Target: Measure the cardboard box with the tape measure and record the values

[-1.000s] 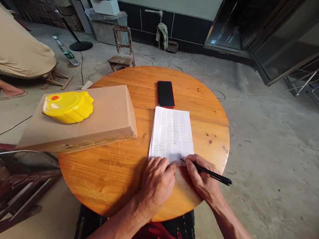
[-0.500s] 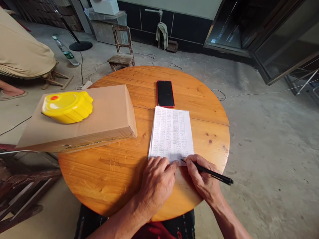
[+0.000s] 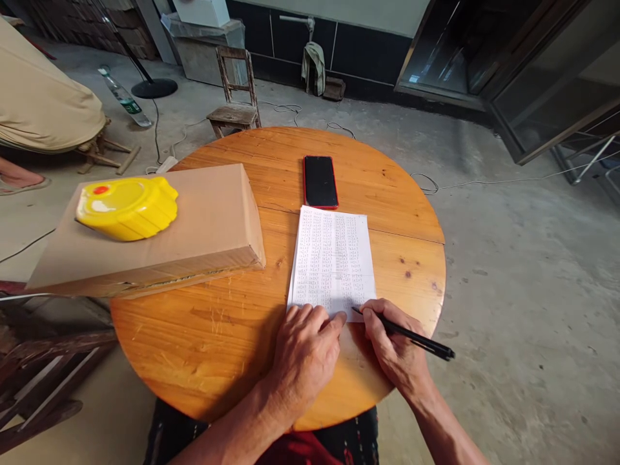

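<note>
Right, the black pen [image 3: 411, 336] is in the right hand [image 3: 394, 352], pinched between thumb and fingers, its tip down on the bottom right corner of the sheet of paper [image 3: 333, 261]. The barrel slants away toward 4 o'clock. The paper is covered in tight rows of small handwritten figures, too small to read. It lies flat on the round wooden table [image 3: 203, 336], a little to the 3 o'clock side of the centre, its near edge under the hands at about 5 o'clock.

The left hand [image 3: 305, 355] grips nothing: it rests palm down with loosely bent fingers, fingertips pressing the sheet's lower edge just beside the pen tip.

At 12 o'clock from the sheet, touching its top edge, lies a red-cased phone [image 3: 320, 181], screen dark. Over at 9 to 10 o'clock sits a long cardboard box [image 3: 213, 219], overhanging the table's rim, with a yellow plastic case [image 3: 126, 208] on top.

Beyond the table at 11 o'clock stands a small wooden chair [image 3: 235, 97] on the concrete floor, and further toward 10 o'clock a plastic bottle [image 3: 122, 98] lies near a person in beige cloth [image 3: 43, 110].
</note>
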`<state>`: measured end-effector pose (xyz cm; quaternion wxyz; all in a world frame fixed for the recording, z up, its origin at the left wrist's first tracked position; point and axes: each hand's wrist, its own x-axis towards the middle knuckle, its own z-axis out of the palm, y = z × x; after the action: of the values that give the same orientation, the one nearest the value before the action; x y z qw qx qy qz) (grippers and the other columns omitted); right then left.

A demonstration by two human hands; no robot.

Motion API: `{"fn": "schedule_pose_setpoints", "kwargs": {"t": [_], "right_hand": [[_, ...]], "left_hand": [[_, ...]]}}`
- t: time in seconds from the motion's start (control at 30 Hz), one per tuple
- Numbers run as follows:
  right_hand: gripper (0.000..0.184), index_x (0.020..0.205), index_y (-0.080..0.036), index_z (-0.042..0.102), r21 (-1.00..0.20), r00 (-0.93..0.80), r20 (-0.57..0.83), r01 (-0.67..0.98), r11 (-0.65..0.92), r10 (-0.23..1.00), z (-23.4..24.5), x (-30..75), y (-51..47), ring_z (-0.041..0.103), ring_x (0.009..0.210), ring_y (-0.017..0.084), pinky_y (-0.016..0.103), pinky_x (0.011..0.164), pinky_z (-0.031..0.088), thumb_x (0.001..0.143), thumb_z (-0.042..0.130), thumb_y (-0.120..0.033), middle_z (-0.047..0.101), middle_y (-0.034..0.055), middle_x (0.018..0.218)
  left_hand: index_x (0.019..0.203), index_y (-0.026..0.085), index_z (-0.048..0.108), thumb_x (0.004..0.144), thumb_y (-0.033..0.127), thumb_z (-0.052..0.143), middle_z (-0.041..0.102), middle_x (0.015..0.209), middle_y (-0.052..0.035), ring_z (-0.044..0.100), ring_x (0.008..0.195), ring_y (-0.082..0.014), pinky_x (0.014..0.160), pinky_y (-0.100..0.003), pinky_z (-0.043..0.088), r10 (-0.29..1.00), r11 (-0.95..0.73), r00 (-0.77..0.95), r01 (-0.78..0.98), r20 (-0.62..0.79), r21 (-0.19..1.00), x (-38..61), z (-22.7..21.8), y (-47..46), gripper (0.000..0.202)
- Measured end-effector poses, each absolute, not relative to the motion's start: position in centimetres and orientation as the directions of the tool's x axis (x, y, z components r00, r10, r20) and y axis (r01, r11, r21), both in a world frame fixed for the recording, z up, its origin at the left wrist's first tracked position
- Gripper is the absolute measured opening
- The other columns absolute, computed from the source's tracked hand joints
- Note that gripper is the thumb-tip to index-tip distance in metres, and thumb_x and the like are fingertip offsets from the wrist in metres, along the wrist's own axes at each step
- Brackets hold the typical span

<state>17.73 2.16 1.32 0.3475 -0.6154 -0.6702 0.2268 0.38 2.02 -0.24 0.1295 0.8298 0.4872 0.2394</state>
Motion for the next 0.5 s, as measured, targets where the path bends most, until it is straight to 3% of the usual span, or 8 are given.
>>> {"fn": "schedule_pose_setpoints", "kwargs": {"t": [0.17,0.33,0.5], "right_hand": [[0.019,0.08,-0.019,0.062,-0.742,-0.047,0.209,0.642,0.19,0.977,1.27,17.75,2.22,0.063,0.063,0.013,0.021,0.061,0.048,0.094,0.05,-0.022,0.067,-0.0002,0.07],[0.018,0.082,-0.019,0.063,-0.765,-0.008,0.17,0.63,0.137,0.985,1.13,17.9,2.18,0.06,0.057,0.012,0.021,0.057,0.046,0.094,0.051,-0.025,0.064,-0.0016,0.066],[0.018,0.08,-0.018,0.062,-0.751,-0.038,0.203,0.635,0.18,0.978,1.2,17.69,2.39,0.061,0.06,0.011,0.021,0.06,0.046,0.093,0.05,-0.022,0.065,-0.0012,0.068]], "left_hand": [[0.108,0.02,0.069,0.089,0.011,0.051,0.06,0.076,-0.0032,0.051,0.071,-0.0206,0.065,-0.036,0.036,0.868,-0.496,0.406,0.746,0.287,0.444,0.33,-0.24,2.01,0.028],[0.108,0.02,0.069,0.09,0.011,0.051,0.06,0.075,-0.0028,0.051,0.069,-0.0204,0.065,-0.036,0.036,0.864,-0.502,0.409,0.745,0.294,0.44,0.4,-0.28,2.01,0.027],[0.108,0.02,0.069,0.09,0.011,0.051,0.06,0.075,-0.0032,0.051,0.07,-0.0202,0.065,-0.035,0.036,0.863,-0.503,0.411,0.742,0.292,0.443,0.45,-0.34,2.05,0.027]]}}
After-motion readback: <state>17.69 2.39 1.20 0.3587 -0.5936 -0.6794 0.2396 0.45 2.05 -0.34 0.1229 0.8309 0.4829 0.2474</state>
